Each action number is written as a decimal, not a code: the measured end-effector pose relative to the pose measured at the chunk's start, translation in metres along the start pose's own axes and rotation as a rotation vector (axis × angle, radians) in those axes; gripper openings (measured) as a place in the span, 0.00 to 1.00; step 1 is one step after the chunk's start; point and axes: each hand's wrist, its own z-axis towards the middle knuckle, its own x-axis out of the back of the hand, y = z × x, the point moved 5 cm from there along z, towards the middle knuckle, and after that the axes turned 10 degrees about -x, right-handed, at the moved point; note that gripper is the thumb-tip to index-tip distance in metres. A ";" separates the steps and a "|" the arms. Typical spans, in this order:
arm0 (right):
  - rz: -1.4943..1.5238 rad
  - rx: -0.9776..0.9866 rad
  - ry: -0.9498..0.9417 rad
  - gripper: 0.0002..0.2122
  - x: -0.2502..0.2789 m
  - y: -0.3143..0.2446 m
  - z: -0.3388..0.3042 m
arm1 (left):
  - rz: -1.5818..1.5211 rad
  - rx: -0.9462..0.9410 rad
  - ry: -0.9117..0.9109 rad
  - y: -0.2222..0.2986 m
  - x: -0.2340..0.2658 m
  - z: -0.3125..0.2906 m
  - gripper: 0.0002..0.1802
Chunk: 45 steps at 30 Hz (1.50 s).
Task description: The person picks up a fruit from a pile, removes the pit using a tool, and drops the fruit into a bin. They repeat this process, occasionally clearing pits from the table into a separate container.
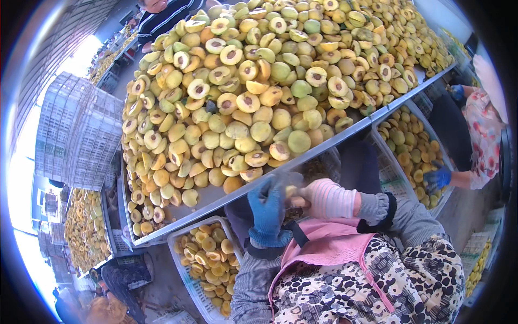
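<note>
In front of my lap my two hands meet just below the near rim of the metal table (pixel 253 197). My left hand (pixel 267 209), in a blue knitted glove, is closed, its fingertips smeared by motion. A small yellowish piece, apparently a peach half (pixel 291 192), shows between the hands. My right hand (pixel 330 198), in a pink-and-white striped glove with bare fingertips, is closed against it; whatever else it grips is hidden. Beyond them rises a big heap of yellow-green peaches (pixel 237 129), many halved with brown pits or hollows facing up.
A white crate of peach halves (pixel 189 272) stands left of my lap. Another crate (pixel 381 137) is at right, with a co-worker's blue-gloved hand (pixel 437 177) over it. Stacked crates (pixel 75 127) rise at far left. Another person (pixel 162 19) is across the table.
</note>
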 end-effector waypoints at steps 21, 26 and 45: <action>-0.284 -0.263 -0.226 0.16 -0.071 0.090 0.058 | 1.889 0.084 0.431 0.064 0.251 0.070 0.37; -0.207 -0.215 -0.181 0.15 -0.062 0.066 0.044 | 1.677 -0.067 0.455 0.059 0.271 0.072 0.27; 0.044 0.068 0.260 0.32 0.042 -0.029 -0.005 | 0.313 -0.514 -0.064 0.036 0.012 -0.010 0.21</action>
